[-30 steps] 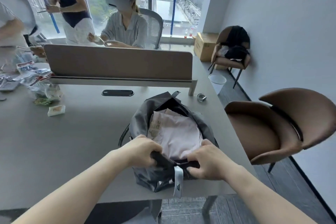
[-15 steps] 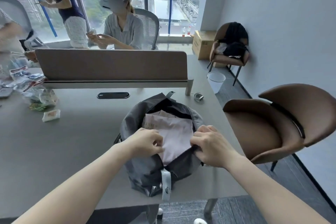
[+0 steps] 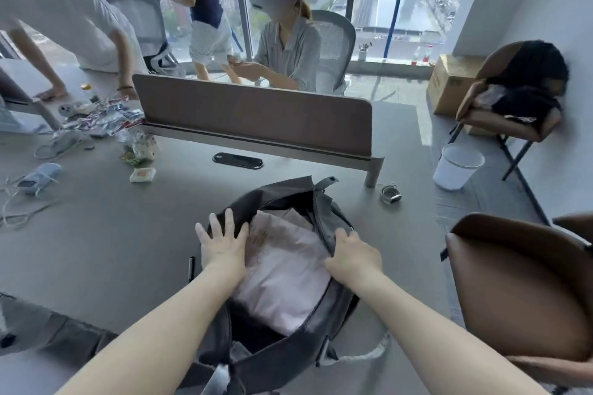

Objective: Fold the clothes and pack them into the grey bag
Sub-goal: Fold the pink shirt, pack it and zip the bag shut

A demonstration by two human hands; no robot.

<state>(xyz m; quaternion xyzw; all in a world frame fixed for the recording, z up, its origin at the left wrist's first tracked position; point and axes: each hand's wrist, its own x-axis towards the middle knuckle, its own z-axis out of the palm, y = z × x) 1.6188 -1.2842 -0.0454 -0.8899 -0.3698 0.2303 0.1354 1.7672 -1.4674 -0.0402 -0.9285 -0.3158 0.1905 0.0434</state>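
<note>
The left hand [image 3: 221,247] lies flat with fingers spread on the left rim of the grey bag [image 3: 279,359], which stands unzipped on the table [image 3: 106,234]. Folded pale pink clothes [image 3: 285,269] fill the bag, and the right hand [image 3: 354,258] curls its fingers over the right rim, gripping it.

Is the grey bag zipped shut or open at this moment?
Open. The grey bag gapes along its top, showing the folded pale garment inside; the left hand and right hand rest on its opposite edges.

Folded clothes [image 3: 285,269] lie in the bag [image 3: 276,199] on the table [image 3: 106,234].
</note>
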